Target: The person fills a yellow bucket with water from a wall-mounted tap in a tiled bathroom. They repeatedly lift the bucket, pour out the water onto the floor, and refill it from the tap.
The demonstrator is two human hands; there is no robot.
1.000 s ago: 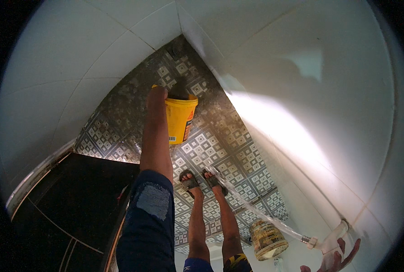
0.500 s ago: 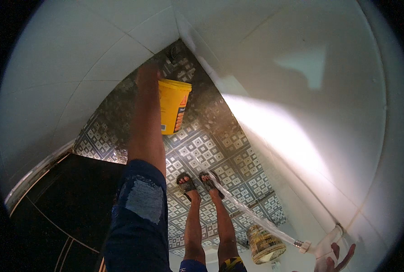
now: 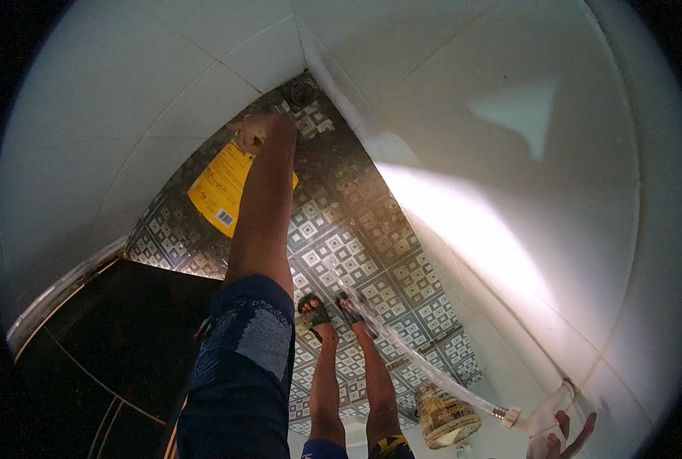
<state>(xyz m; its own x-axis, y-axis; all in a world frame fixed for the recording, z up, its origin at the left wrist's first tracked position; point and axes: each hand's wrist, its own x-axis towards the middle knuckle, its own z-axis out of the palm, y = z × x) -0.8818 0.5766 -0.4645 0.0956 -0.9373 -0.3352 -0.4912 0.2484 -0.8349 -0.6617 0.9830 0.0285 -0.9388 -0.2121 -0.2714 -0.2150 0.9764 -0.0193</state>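
My left arm reaches forward in a dark blue sleeve with a pale patch. At its end, my left hand (image 3: 255,134) is closed at the upper end of a yellow bucket (image 3: 217,190), which hangs tilted over the floor. My forearm covers part of the bucket, and its mouth is hidden. Down at the lower right, my right hand (image 3: 561,442) is beside a white tap (image 3: 541,417), fingers apart; whether it touches the tap is unclear. From the tap's metal nozzle a stream of water (image 3: 425,367) shoots toward my feet.
My sandalled feet (image 3: 315,312) stand on a wet patterned tile floor (image 3: 337,249). A round drain (image 3: 302,93) sits in the far corner. Beneath the tap stands a stained yellowish bucket (image 3: 446,417). Pale tiled walls (image 3: 448,92) enclose the floor, and a black tiled surface (image 3: 126,329) lies at the left.
The yellow bucket has swung left and tilted, turning another side toward me. My left hand and forearm have shifted slightly right. My right hand and the water stream look nearly the same.
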